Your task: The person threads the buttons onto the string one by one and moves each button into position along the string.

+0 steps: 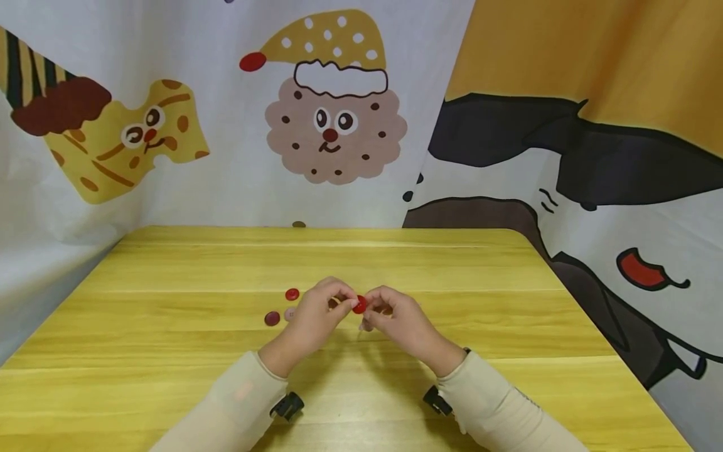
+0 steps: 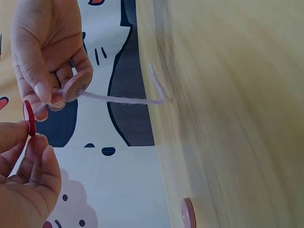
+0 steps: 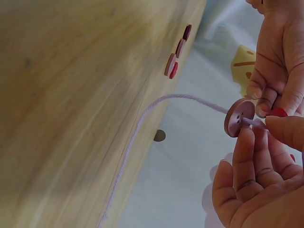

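Between thumb and fingertips, my left hand (image 1: 313,317) pinches a bright red button (image 1: 359,305) by its edge. Facing it, my right hand (image 1: 403,317) pinches the end of a pale lilac string (image 3: 137,128) close to the red button's face. Whether the string's tip has entered a hole cannot be told. A dusty-pink button (image 3: 239,118) is threaded on that string, right beside the right fingertips. From this button the string droops down to the table, as both wrist views show.
Left of the hands, loose buttons lie on the wooden table (image 1: 169,351): a red button (image 1: 292,294), a dark red button (image 1: 272,319) and a pale pink button (image 1: 290,314), partly behind the left hand. A cartoon-printed cloth (image 1: 226,188) hangs behind the table's far edge.
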Available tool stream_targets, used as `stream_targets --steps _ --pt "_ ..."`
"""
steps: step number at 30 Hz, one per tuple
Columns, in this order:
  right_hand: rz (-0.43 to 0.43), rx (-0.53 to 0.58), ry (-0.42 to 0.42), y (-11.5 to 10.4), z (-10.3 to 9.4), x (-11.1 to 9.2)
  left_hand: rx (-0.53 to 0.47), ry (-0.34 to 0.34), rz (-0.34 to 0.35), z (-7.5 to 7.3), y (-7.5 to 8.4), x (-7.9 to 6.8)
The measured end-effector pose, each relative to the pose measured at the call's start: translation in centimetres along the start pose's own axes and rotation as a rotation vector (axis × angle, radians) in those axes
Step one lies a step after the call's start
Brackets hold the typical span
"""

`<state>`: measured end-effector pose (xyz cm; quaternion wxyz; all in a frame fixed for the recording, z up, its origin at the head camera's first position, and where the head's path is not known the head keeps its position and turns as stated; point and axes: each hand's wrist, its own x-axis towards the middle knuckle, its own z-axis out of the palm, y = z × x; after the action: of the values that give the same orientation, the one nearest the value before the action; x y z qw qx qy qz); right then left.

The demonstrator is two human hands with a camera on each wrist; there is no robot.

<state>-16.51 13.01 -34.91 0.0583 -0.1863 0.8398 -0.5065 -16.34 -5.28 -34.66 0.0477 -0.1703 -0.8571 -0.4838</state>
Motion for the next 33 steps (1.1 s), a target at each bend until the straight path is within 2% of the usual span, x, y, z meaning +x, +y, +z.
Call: stream_targets --steps 5,15,26,33 --pt "-0.011 -0.027 -0.014 0.2 -0.02 0.12 0.04 0.001 -0.023 -0.12 0.07 0.05" --pt "-0.003 -0.055 -0.028 -0.05 -0.28 0.12 0.037 -0.023 -0.058 -0.42 0.17 0.16" --pt "-0.036 -0.115 0.007 -0.26 -0.32 0.22 0.027 -0.026 -0.005 -0.43 0.29 0.25" --pt "-0.05 -0.093 0.039 -0.3 -0.32 0.18 0.003 -0.03 -0.019 -0.41 0.37 0.17"
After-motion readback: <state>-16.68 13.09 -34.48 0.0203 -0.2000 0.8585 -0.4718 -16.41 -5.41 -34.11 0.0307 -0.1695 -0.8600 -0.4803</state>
